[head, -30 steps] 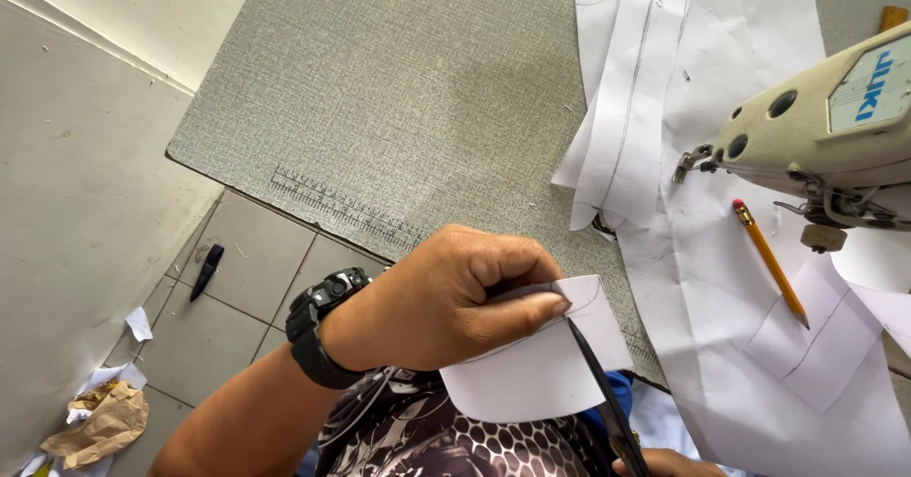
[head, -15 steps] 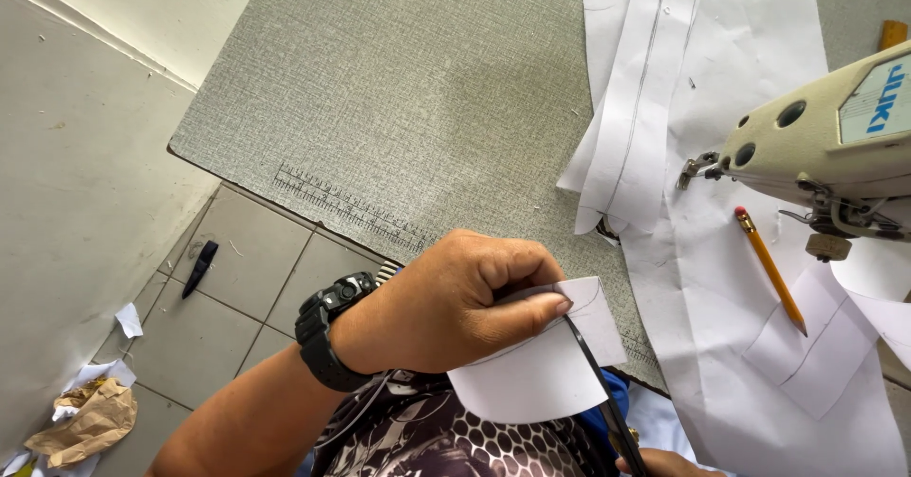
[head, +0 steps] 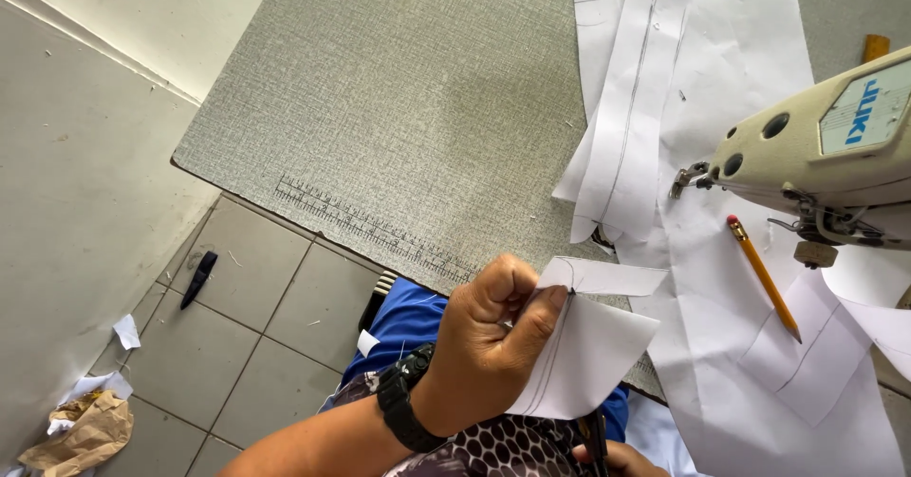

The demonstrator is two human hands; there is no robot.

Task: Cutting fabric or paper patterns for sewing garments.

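Pinching a white paper piece (head: 593, 344) at its edge, left hand (head: 489, 344) — right hand (head: 617, 458) mostly hidden, grip unclear.

Your grey textured sewing table (head: 399, 126) spreads ahead of your left hand (head: 489, 344), with a ruler scale printed along its near edge. Beyond and right of that hand lie white paper pattern pieces (head: 655, 107), an orange pencil (head: 764, 278) and the cream sewing machine (head: 826, 145).
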